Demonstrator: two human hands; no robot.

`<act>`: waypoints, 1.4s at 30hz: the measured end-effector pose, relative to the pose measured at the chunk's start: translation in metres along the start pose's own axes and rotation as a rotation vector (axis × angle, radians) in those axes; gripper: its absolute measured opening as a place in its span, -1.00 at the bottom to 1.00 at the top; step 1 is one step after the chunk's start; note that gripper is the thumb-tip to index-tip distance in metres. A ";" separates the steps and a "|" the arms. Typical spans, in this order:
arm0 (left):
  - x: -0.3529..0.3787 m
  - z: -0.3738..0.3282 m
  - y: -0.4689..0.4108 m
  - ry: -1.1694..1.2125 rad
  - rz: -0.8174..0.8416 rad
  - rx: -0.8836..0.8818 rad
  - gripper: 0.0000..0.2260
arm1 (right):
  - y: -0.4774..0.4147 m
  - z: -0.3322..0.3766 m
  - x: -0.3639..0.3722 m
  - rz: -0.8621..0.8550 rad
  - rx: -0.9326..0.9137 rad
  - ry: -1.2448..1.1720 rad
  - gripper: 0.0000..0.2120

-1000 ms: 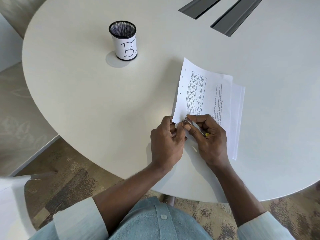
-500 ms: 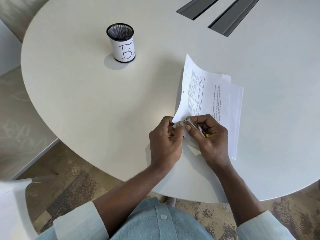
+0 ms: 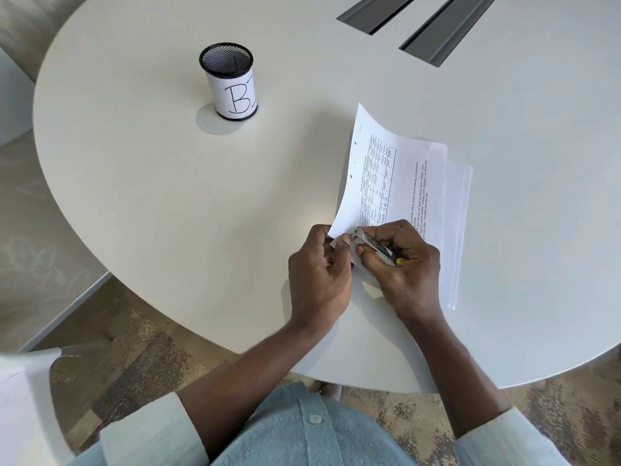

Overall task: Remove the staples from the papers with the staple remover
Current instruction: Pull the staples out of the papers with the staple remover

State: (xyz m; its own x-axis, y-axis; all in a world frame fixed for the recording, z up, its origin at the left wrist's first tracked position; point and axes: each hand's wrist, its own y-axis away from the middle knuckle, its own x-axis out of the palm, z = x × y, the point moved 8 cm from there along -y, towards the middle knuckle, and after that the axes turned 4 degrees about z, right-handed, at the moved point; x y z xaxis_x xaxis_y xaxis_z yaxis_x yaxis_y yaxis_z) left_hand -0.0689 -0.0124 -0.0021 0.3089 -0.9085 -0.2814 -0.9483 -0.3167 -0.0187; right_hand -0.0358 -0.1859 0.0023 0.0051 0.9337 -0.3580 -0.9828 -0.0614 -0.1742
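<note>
On the round off-white worktop (image 3: 168,196), a stack of white printed papers (image 3: 413,183) lies at about three o'clock from centre, its near left corner lifted and curling up. The left hand (image 3: 319,274) pinches that corner between thumb and fingers. The right hand (image 3: 403,264) is clenched around a slim silver metal staple remover (image 3: 373,245) with a yellow end, its tip touching the pinched corner just beside the left thumb. A black mesh cylindrical pen cup (image 3: 230,85), wrapped in a white label marked "B", stands upright at eleven o'clock from the papers, well apart. Two dark grey slots (image 3: 413,18) sit at twelve o'clock.
</note>
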 end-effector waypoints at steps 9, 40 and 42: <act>-0.001 -0.001 0.000 -0.060 0.024 0.024 -0.78 | 0.000 0.005 0.002 0.033 -0.047 0.046 -0.80; 0.001 0.000 0.003 -0.065 0.013 -0.011 -0.75 | -0.002 -0.002 0.004 0.060 -0.001 0.004 -0.81; 0.001 0.001 0.003 -0.045 0.008 -0.022 -0.77 | -0.001 0.000 0.002 0.047 0.000 -0.032 -0.80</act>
State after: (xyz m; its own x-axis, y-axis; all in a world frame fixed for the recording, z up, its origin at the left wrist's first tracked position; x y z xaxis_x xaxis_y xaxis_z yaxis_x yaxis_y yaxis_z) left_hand -0.0712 -0.0137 -0.0035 0.2976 -0.8979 -0.3245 -0.9487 -0.3161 0.0046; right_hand -0.0350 -0.1839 0.0019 -0.0475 0.9405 -0.3363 -0.9818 -0.1060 -0.1578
